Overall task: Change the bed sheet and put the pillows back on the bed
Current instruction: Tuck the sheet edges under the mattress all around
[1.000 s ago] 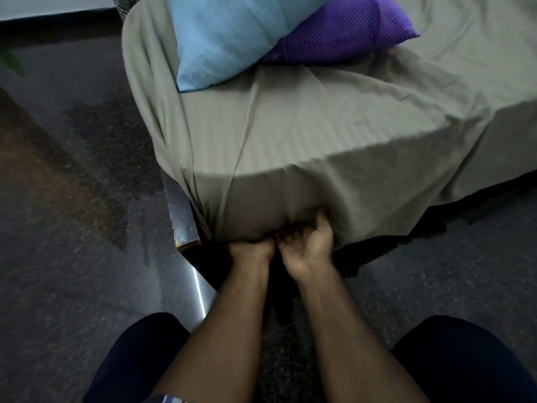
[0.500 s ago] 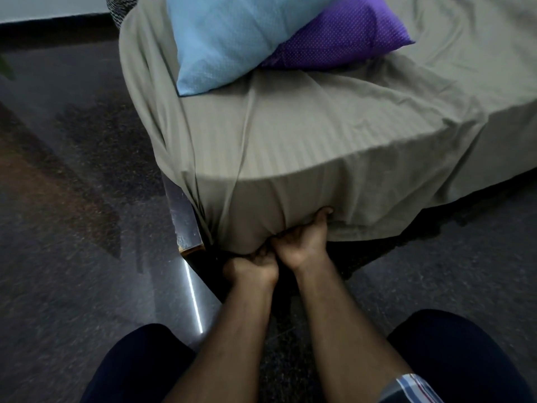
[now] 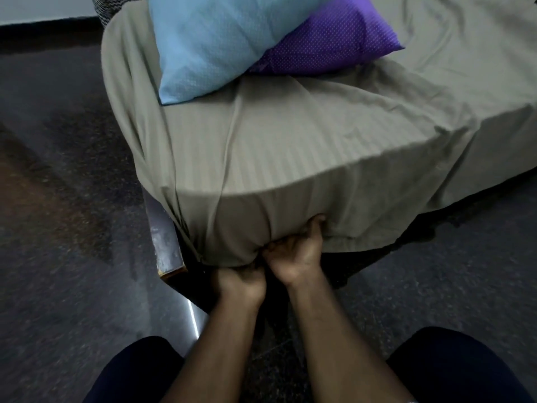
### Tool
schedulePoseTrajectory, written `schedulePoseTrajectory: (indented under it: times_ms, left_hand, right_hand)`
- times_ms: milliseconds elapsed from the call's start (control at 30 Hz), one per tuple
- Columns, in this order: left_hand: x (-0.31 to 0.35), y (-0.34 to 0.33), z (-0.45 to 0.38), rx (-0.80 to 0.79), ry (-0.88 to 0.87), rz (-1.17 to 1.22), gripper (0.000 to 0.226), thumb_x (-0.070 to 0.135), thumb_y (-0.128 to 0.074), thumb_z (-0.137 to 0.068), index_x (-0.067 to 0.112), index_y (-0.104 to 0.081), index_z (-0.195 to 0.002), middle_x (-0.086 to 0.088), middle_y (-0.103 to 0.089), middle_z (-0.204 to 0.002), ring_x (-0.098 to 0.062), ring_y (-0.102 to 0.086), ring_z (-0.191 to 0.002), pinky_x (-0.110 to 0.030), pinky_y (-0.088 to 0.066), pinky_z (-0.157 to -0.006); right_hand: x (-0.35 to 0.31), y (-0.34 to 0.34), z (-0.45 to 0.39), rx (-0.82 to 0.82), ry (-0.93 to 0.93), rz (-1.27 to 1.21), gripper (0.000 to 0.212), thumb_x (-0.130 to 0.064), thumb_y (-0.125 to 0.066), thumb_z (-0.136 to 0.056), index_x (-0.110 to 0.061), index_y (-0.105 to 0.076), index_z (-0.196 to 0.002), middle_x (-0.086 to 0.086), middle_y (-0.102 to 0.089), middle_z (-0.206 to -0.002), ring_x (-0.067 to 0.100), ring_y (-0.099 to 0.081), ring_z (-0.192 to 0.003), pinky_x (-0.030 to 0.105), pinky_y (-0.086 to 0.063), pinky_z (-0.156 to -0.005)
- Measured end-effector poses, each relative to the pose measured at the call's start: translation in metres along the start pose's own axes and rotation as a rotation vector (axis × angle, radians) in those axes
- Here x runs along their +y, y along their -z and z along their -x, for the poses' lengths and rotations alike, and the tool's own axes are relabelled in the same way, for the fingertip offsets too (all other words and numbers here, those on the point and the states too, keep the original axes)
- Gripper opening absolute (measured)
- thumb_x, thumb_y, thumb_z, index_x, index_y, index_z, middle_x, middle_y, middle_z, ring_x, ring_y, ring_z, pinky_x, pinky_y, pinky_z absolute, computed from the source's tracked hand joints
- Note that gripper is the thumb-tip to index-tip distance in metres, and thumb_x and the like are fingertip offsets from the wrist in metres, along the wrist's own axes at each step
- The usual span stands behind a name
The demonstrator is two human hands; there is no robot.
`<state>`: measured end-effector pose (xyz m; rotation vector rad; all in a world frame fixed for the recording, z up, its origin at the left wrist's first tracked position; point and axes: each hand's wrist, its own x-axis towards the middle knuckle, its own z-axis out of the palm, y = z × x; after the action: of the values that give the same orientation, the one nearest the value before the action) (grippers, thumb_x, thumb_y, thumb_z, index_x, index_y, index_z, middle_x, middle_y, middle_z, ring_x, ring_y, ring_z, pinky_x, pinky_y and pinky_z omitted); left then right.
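Note:
A grey-green striped bed sheet (image 3: 305, 146) covers the mattress and hangs over its near end. A light blue pillow (image 3: 220, 42) leans on a purple dotted pillow (image 3: 328, 45) at the far side. My left hand (image 3: 241, 283) is curled into a fist at the sheet's lower edge, gripping bunched cloth. Right beside it, my right hand (image 3: 296, 251) grips the hanging sheet, thumb pressed up against the mattress end. The fingertips of both hands are hidden in the folds.
A dark bed frame corner (image 3: 167, 248) sticks out left of my hands. Dark polished floor (image 3: 64, 228) surrounds the bed. My knees in dark trousers (image 3: 453, 365) are at the bottom. A patterned cloth (image 3: 114, 7) shows at the top left.
The sheet's hanging edge has been gathered and pulled down under the mattress end. My left hand has closed into a fist and dropped slightly; my right hand stays at the fold.

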<state>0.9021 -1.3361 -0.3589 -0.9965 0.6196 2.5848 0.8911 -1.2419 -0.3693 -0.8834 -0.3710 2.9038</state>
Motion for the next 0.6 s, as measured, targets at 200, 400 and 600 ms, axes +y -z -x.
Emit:
schedulePoseTrajectory:
  times_ms: [200,400,600]
  left_hand:
    - [-0.001,0.020,0.026,0.116,-0.098,-0.001,0.039,0.033,-0.042,-0.103,0.010,-0.060,-0.129,-0.015,-0.064,-0.123,-0.029,-0.061,-0.116,-0.044,-0.042,-0.110]
    - [0.000,-0.013,0.002,0.192,-0.116,0.203,0.034,0.023,-0.032,-0.103,0.015,-0.065,-0.097,-0.011,-0.065,-0.101,-0.029,-0.061,-0.096,-0.038,-0.049,-0.083]
    - [-0.003,-0.023,-0.010,0.160,-0.083,0.266,0.042,0.030,-0.021,-0.105,0.020,-0.062,-0.098,-0.005,-0.052,-0.148,-0.032,-0.045,-0.138,-0.036,-0.036,-0.107]
  right_hand:
    - [0.010,-0.012,0.000,0.025,0.077,-0.084,0.100,-0.092,-0.046,-0.068,-0.020,-0.059,-0.137,0.013,-0.066,-0.131,0.036,-0.057,-0.125,0.053,-0.042,-0.108]
    - [-0.001,-0.008,0.010,0.012,0.002,0.013,0.095,-0.091,-0.038,-0.074,-0.020,-0.060,-0.133,0.015,-0.065,-0.131,0.037,-0.058,-0.123,0.053,-0.044,-0.105]
    - [0.006,0.005,0.024,0.229,0.110,0.217,0.061,-0.061,-0.046,-0.095,-0.016,-0.058,-0.135,0.014,-0.066,-0.126,0.036,-0.064,-0.105,0.051,-0.051,-0.098]
